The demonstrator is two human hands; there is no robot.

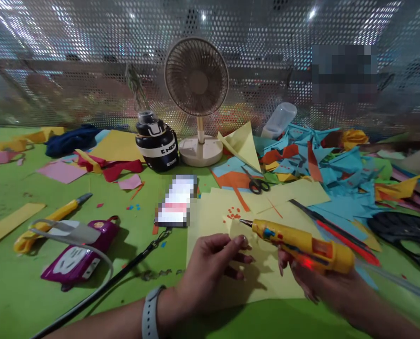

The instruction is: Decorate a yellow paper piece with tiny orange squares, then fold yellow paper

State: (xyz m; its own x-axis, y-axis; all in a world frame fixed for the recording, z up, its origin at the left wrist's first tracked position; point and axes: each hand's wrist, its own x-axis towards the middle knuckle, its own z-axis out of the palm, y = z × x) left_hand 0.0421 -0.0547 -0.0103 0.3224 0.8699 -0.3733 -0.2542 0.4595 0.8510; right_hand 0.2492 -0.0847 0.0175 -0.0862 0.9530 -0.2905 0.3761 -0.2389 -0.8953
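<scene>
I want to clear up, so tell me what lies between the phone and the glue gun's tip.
The head view shows small orange bits on pale yellow paper between the phone and the tip of the glue gun.

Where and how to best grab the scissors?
Probably best gripped by the black handle loops of the scissors, from the near right side. The loops face that way, while the blades point away and left, toward the fan. Pass wide of the glue gun; its nozzle sits just nearer the camera.
</scene>
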